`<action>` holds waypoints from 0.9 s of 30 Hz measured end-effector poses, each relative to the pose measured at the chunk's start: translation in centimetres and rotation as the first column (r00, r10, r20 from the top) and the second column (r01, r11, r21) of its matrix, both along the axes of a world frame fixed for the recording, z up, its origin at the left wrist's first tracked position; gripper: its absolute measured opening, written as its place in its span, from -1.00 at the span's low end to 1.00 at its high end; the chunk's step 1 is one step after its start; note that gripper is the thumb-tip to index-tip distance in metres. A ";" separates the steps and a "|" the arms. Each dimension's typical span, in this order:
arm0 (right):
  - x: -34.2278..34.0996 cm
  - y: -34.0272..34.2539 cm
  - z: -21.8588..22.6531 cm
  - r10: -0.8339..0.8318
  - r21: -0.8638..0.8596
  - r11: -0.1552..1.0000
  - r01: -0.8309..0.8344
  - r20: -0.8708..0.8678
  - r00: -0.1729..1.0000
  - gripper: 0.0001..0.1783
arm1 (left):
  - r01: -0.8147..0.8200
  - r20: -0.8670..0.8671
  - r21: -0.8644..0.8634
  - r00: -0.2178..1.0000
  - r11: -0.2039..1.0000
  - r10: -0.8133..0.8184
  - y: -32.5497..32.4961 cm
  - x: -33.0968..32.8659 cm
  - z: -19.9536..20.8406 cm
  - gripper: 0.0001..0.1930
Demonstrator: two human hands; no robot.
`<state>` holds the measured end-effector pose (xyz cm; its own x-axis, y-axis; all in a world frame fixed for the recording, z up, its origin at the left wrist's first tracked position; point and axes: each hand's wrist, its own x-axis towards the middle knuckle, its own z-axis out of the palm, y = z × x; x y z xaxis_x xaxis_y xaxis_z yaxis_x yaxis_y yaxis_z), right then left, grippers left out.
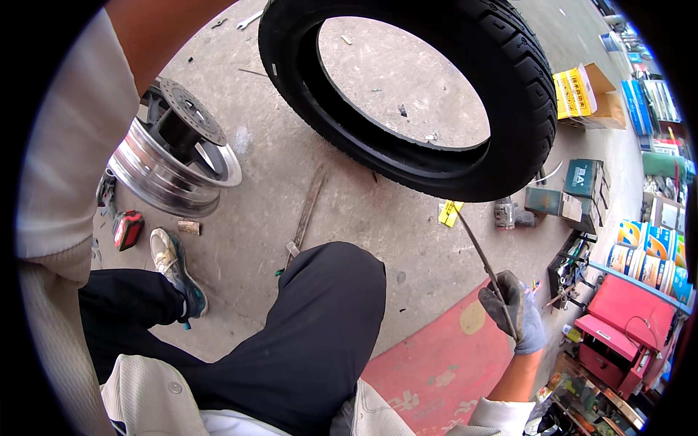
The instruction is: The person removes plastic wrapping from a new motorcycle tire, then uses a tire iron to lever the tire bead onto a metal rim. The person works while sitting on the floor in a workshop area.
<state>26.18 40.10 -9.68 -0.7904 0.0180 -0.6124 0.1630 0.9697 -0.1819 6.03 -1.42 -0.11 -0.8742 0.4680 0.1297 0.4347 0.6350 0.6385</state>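
Note:
A black rubber tyre (512,94) with a treaded outer face hangs large at the top, above the concrete floor. My left forearm (163,33) reaches up past the top edge, so my left hand is out of sight and what it touches cannot be seen. At the lower right, my right hand (515,309) wears a grey glove and is closed round a tyre lever (476,247), a long thin dark metal bar. The lever's upper end points toward the tyre's lower edge. A silver wheel rim (163,174) with a brake disc (193,109) lies on the left.
Beside my shoe (173,265) is a red and black device (129,229). A flat metal bar (309,207) lies mid-floor, with a power tool (512,215) and a battery (585,182) farther right. A red mat (443,363), an open carton (600,98) and a red toolbox (629,312) are also around.

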 end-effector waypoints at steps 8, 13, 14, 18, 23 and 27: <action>4.2 3.2 -3.8 -0.177 0.047 0.981 0.187 -0.164 0.970 -0.65 | 0.035 0.014 -0.006 0.999 0.999 -0.035 0.5 0.4 0.5 -0.42; 1.2 1.6 -5.0 -0.705 -0.621 0.663 0.419 -0.328 0.629 -0.67 | 0.060 0.015 -0.012 0.998 0.998 -0.060 1.5 1.0 0.8 -0.42; -0.6 -1.5 -4.6 -0.739 -0.708 0.603 0.366 -0.324 0.591 -0.62 | 0.062 0.024 -0.040 0.998 0.997 -0.062 1.5 1.2 0.9 -0.42; -6.9 -7.9 -3.5 -0.622 -0.735 0.676 0.052 -0.531 0.575 -0.55 | 0.072 0.023 -0.100 0.997 0.992 -0.070 1.7 2.2 1.9 -0.43; -6.6 -6.1 -5.0 -0.421 -0.589 0.789 -0.176 -0.727 0.543 -0.50 | 0.192 -0.020 -0.144 0.980 0.971 -0.196 3.2 3.0 0.9 -0.44; -4.0 -4.6 -5.9 0.265 0.163 0.933 -0.322 -0.915 0.305 -0.39 | 0.259 -0.051 -0.199 0.960 0.945 -0.274 3.6 4.6 1.8 -0.51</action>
